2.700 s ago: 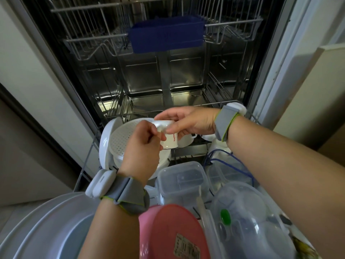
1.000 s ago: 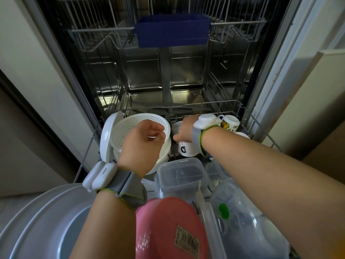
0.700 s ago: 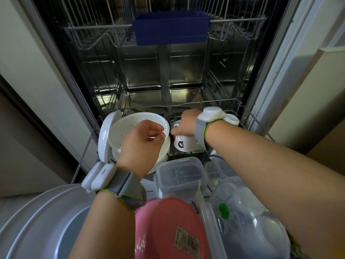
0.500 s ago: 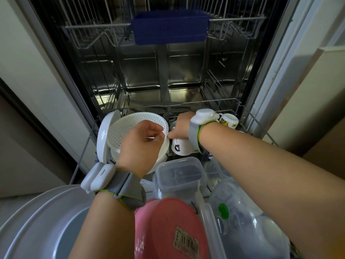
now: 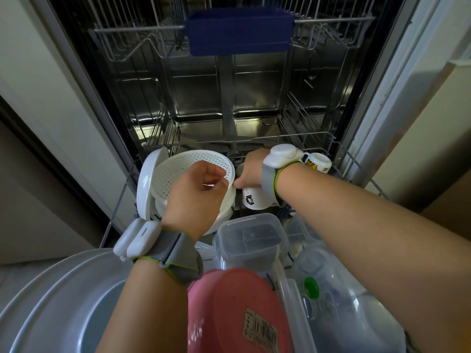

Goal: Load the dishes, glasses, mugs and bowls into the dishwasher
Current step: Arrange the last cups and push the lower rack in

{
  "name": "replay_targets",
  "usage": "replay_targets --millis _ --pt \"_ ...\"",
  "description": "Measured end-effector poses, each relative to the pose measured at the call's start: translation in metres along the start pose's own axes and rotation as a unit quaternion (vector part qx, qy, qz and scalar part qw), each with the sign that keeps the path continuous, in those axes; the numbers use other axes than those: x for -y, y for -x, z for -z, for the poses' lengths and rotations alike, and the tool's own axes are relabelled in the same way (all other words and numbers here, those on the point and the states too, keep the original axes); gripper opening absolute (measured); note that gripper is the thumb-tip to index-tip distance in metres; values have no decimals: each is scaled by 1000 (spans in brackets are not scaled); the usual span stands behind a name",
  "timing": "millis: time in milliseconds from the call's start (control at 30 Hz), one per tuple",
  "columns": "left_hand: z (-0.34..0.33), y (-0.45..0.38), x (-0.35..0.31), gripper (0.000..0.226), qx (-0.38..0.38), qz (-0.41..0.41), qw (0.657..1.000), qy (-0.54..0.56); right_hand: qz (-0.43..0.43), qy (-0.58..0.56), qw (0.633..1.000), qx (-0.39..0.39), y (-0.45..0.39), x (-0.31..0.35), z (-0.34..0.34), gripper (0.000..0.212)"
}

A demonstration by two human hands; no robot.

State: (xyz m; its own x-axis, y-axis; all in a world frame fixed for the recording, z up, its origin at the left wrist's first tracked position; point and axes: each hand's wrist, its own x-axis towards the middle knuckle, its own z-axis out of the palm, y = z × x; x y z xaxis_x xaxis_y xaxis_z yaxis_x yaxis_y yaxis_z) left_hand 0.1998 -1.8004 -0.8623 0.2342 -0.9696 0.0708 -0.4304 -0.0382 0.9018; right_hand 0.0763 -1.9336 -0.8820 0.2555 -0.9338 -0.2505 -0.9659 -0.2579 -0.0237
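Both hands work over the pulled-out lower rack (image 5: 356, 171) of the open dishwasher (image 5: 229, 98). Left grip: the left hand (image 5: 196, 197) has its fingers curled, thumb and fingertips pinching the near rim of a white perforated strainer (image 5: 178, 171), which stands tilted in the back left of the rack. Just behind the strainer, on its left side, a white plate (image 5: 146, 184) stands on edge. Right grip: the right hand (image 5: 251, 171) reaches down just right of the strainer, fingers curled over the top of a white mug (image 5: 254, 200) with a small dark print; the mug lies tilted in the rack, and exactly how the fingers close on it is hidden by the hand's back and the wristband. A second white mug (image 5: 318, 163) with a yellow print sits further right at the back of the rack, near the right wrist.

Closer to the camera the rack holds a clear plastic container (image 5: 251, 238), upside down, a pink bowl (image 5: 237, 309) with a barcode label, a large grey-white bowl (image 5: 63, 301) at the lower left, and a clear lidded container (image 5: 344, 314) with a green piece (image 5: 311, 287) on it at the lower right. Above, the upper rack (image 5: 140, 39) carries a dark blue basket (image 5: 239, 33).
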Motion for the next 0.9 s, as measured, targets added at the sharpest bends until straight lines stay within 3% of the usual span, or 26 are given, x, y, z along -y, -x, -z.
replay_targets --millis 233,433,533,667,767,833,900 --pt "-3 -1 2 9 -3 -1 1000 4 56 34 995 70 5 4 -13 40" --pt "-1 0 2 9 -6 5 1000 0 36 -34 991 128 15 -7 -8 26" --pt "0 1 1 7 -4 6 1000 -6 27 -55 990 124 20 -7 -5 35" --pt "0 0 1 8 -1 -2 999 -33 24 27 990 139 28 -2 0 39" --pt "0 1 2 8 -11 -6 998 -69 58 73 995 35 32 11 10 26" --pt "1 2 3 8 -31 -9 995 -100 68 8 996 -65 33 20 23 16" --pt "6 3 4 7 -51 4 987 -155 106 -80 980 -150 32 30 37 21"
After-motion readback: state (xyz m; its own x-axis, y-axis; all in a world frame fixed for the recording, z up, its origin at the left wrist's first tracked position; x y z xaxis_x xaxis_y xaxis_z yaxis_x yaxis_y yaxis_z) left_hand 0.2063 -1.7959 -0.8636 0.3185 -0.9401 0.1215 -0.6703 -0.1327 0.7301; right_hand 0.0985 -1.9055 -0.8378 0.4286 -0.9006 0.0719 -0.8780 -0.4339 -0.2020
